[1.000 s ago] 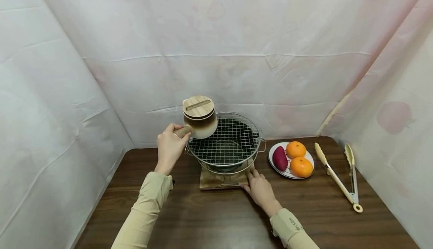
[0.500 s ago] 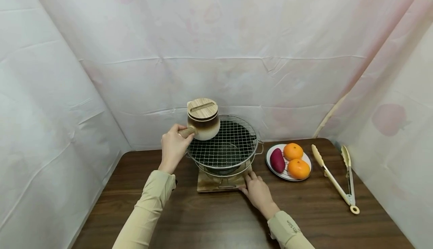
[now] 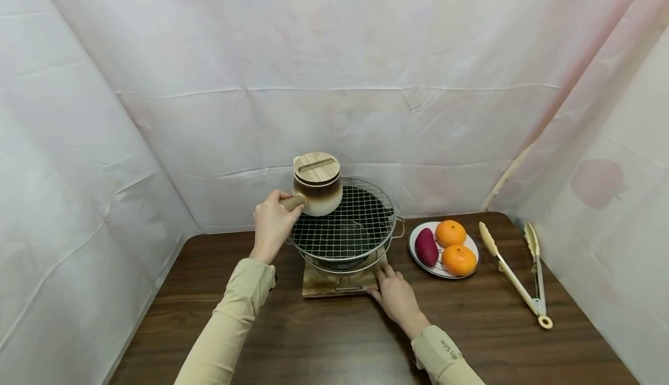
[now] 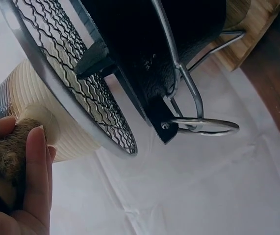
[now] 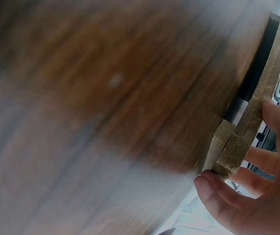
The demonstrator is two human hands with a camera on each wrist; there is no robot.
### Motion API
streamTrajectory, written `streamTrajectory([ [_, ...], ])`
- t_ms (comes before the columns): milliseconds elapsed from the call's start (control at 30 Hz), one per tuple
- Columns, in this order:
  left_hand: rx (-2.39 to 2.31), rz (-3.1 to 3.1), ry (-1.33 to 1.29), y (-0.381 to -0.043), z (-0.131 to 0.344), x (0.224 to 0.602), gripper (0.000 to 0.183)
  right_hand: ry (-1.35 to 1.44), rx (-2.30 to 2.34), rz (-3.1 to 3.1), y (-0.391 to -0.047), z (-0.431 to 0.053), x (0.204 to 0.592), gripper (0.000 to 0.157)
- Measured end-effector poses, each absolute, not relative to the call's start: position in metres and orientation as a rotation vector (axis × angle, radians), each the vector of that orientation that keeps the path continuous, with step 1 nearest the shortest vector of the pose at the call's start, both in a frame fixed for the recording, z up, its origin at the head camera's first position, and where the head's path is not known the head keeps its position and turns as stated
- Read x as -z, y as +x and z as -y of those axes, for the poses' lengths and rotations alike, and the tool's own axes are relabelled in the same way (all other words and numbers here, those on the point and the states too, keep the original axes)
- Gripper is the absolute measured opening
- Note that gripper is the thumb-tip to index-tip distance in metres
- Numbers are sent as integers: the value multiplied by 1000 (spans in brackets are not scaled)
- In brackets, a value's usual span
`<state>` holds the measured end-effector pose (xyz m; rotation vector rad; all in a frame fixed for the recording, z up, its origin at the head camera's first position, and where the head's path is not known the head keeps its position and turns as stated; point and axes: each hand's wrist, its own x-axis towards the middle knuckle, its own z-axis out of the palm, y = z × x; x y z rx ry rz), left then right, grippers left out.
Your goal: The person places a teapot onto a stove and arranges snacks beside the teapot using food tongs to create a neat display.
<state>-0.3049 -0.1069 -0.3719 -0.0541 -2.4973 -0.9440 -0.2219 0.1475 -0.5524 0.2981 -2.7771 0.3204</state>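
Pinching the corded handle (image 3: pixel 292 202), likely the safest hold, the left grip (image 3: pixel 273 222) has the pot (image 3: pixel 321 201), probably weighty and breakable, on or just above the rack (image 3: pixel 363 231), the right grip (image 3: pixel 399 298) clasping the board (image 3: pixel 320 287).

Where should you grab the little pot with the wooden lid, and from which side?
I'd go for its rope-wrapped handle, coming from the person's left, just where the left hand is holding it. The handle juts out from the round pot toward that side, so it's probably easier to hold than the wide, rounded body.
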Motion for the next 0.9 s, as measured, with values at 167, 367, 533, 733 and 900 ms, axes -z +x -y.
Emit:
streamTrajectory([
  [167,947,2500,-43,-308,103,373,32,306,-332,2772,-222,-147,552,55],
  [367,959,2505,-49,-313,100,373,33,300,-323,2767,-221,-148,551,55],
  [533,969,2532,-49,-314,99,372,35,293,-323,2776,-221,-147,550,55],
  [733,966,2564,-48,-315,100,370,35,298,-315,2767,-222,-147,551,55],
  [900,956,2609,-73,-316,100,367,36,313,-296,2734,-221,-147,552,55],
])
